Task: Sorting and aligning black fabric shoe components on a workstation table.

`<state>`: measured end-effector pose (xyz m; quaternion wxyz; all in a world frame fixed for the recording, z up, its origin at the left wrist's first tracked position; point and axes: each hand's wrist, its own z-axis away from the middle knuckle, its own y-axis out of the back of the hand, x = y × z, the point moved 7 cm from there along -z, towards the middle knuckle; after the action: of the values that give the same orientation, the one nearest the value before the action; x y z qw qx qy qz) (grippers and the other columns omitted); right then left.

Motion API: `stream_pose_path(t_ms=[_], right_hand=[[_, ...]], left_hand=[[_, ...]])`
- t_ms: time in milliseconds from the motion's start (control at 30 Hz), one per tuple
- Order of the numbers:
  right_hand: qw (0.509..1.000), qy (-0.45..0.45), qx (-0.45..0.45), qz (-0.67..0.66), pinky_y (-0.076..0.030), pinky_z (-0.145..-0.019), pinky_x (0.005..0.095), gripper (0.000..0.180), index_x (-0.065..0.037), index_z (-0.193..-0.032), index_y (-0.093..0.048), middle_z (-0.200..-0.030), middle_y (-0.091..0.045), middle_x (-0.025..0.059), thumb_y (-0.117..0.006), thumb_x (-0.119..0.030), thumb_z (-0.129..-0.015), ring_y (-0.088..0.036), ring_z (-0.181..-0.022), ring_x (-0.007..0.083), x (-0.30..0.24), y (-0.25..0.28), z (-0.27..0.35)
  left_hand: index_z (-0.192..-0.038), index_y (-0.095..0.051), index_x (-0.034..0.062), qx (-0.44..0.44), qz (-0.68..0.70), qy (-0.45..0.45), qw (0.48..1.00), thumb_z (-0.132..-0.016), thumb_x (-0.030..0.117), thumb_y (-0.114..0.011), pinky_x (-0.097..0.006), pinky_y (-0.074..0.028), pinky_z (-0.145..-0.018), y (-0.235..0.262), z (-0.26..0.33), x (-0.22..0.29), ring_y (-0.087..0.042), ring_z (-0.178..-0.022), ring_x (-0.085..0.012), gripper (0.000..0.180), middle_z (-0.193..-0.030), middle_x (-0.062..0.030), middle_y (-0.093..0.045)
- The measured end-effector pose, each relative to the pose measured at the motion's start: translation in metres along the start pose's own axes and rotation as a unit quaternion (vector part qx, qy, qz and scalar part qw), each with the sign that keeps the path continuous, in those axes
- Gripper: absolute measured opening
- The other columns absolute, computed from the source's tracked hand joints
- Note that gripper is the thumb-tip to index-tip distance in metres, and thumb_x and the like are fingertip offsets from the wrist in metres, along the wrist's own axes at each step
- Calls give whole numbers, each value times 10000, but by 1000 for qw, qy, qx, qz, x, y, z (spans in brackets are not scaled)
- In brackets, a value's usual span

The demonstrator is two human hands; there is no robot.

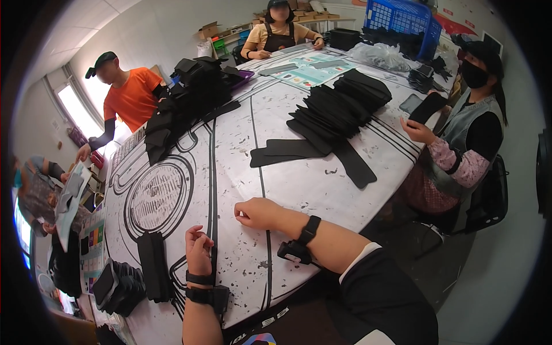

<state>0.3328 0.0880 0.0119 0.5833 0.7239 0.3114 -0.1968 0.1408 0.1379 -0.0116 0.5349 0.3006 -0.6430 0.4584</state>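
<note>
My left hand (198, 251) rests on the white patterned table (230, 167) near its front edge, fingers loosely curled with nothing in them. My right hand (257, 213) lies on the tabletop a little further in, also loosely closed and empty. Both wrists wear black bands. A stack of black flat pieces (154, 266) lies just left of my left hand. Black fabric strips (299, 150) lie across the table beyond my right hand, out of reach of either hand.
Large piles of black pieces (192, 95) (345, 100) cover the table's middle and far side. A person in orange sits at left, a person in an apron at the far end, a masked person at right holding a black piece. A blue crate (402, 20) stands at the back.
</note>
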Motion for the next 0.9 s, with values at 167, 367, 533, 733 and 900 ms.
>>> stream_pose_path(t_ms=[167, 367, 533, 733, 900], right_hand=[[1000, 3, 7, 0, -457, -605, 388, 120, -98, -869, -578, -691, -618, 113, -543, -198, -814, -597, -657, 295, -2, 2, 0], [1000, -19, -17, -8, -470, -641, 403, 130, -92, -863, -589, -731, -632, 127, -542, -194, -798, -605, -698, 309, -4, 3, 1], [1000, 4, -1, -1, -456, -605, 386, 124, -92, -867, -578, -684, -617, 115, -543, -197, -814, -598, -654, 295, -4, 3, 1], [1000, 5, 4, -1, -458, -613, 389, 125, -94, -869, -578, -687, -617, 115, -546, -202, -815, -597, -656, 298, -2, 3, 1], [1000, -11, -15, -10, -475, -650, 408, 150, -91, -874, -594, -743, -637, 130, -551, -216, -803, -608, -712, 318, -2, -1, -2]], left_hand=[[-1090, -455, 44, 1, -17, 2, 1000, -821, 1, -456, -224, -407, -663, 2, -1, -1, -465, -684, -103, 272, -794, -9, -455], [-1101, -449, 43, 10, -26, 4, 1000, -800, -13, -472, -213, -396, -651, 1, 0, -1, -457, -678, -94, 307, -789, -4, -460], [-1103, -448, 37, 2, -38, -4, 999, -783, -22, -476, -206, -393, -648, -1, 1, 0, -454, -680, -92, 327, -790, -3, -462], [-1101, -453, 35, 0, -37, -4, 999, -778, -25, -479, -205, -397, -655, -3, -1, 1, -455, -684, -93, 329, -794, -6, -462], [-1101, -455, 40, 18, -31, 1, 999, -785, -21, -485, -212, -402, -657, 6, 3, 2, -459, -689, -100, 324, -801, -8, -464]])
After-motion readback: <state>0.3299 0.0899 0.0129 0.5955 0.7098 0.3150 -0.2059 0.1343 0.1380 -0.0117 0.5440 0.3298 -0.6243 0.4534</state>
